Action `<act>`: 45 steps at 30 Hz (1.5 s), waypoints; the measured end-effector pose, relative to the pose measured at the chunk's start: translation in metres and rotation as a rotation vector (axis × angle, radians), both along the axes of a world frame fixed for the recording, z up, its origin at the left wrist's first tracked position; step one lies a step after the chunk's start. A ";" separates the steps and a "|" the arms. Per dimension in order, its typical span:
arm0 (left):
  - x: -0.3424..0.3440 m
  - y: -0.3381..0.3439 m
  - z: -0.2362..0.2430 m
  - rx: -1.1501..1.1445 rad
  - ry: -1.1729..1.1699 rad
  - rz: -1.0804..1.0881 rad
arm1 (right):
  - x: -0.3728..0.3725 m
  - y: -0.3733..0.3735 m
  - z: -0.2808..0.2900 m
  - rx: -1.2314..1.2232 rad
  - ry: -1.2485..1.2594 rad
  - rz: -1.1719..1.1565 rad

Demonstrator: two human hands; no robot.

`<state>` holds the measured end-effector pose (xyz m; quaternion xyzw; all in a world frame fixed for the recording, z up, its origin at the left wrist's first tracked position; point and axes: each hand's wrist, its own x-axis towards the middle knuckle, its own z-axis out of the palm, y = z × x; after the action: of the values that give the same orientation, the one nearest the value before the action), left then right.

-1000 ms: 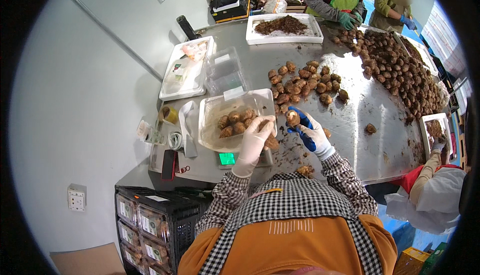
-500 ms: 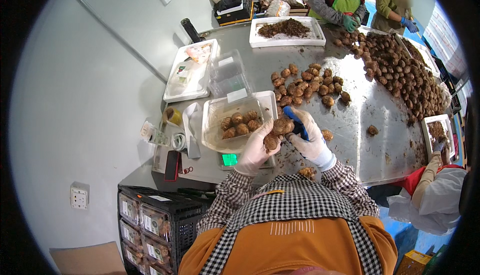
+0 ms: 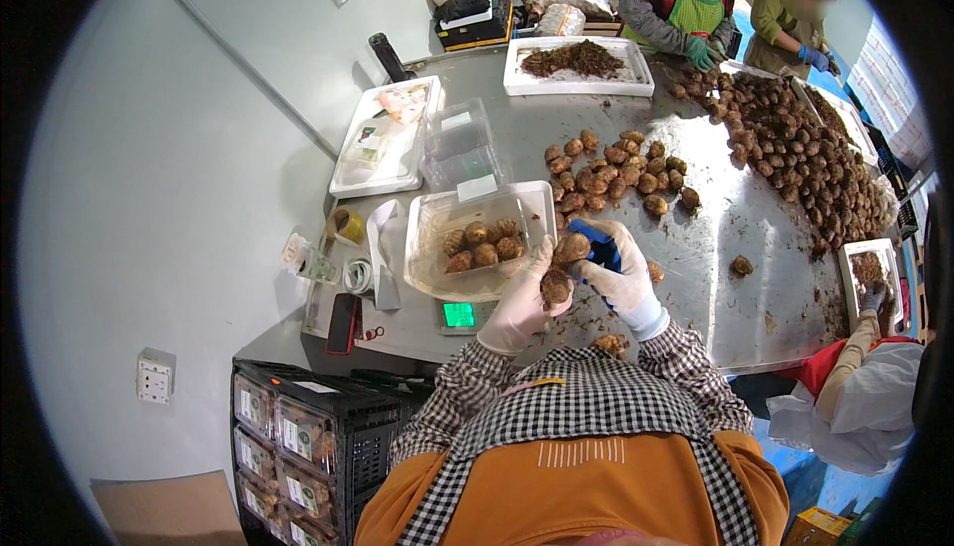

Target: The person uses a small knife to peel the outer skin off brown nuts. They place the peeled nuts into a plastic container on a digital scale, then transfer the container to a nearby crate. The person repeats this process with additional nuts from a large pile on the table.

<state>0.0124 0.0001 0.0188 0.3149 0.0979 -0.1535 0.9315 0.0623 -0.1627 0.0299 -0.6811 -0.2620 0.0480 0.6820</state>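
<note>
My left hand (image 3: 522, 310), in a white glove, grips brown, ringed taros (image 3: 571, 248); one sits at the fingertips and another lower against the palm. In my right hand (image 3: 628, 283), also gloved, is a blue tool (image 3: 602, 248) whose working end I cannot make out. It is close against the upper taro. Left of my hands, a clear plastic box (image 3: 422, 238) with several taros in it rests on a scale with a lit green display (image 3: 458, 314). Beyond my hands lies a loose group of taros (image 3: 616, 173) on the metal table (image 3: 686, 293).
A large taro heap (image 3: 795, 158) covers the right side. White trays (image 3: 512, 79) stand at the back, left and right. Clear boxes (image 3: 462, 154), tape (image 3: 348, 226) and a phone (image 3: 343, 322) lie left. Co-workers (image 3: 701, 19) stand at the far side; another reaches in at right.
My left hand has tilted and shifted slightly right with the taros. The blue tool has turned in my right hand, and more of it shows.
</note>
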 end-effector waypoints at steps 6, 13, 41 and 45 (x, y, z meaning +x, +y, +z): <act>-0.001 -0.002 0.005 -0.076 -0.029 -0.098 | 0.003 -0.003 -0.008 0.178 0.295 -0.054; 0.003 0.004 -0.010 -0.199 -0.090 -0.179 | 0.015 -0.003 -0.024 0.302 0.450 -0.042; 0.008 0.032 -0.028 1.534 -0.515 0.575 | 0.035 -0.090 -0.158 -0.743 0.058 -0.272; 0.001 -0.009 -0.060 1.209 -0.495 0.247 | 0.041 -0.082 -0.131 0.322 0.495 0.014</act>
<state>0.0131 -0.0086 -0.0417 0.7943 -0.0148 0.1131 0.5967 0.1035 -0.2447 -0.1014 -0.5297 -0.0964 0.1752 0.8243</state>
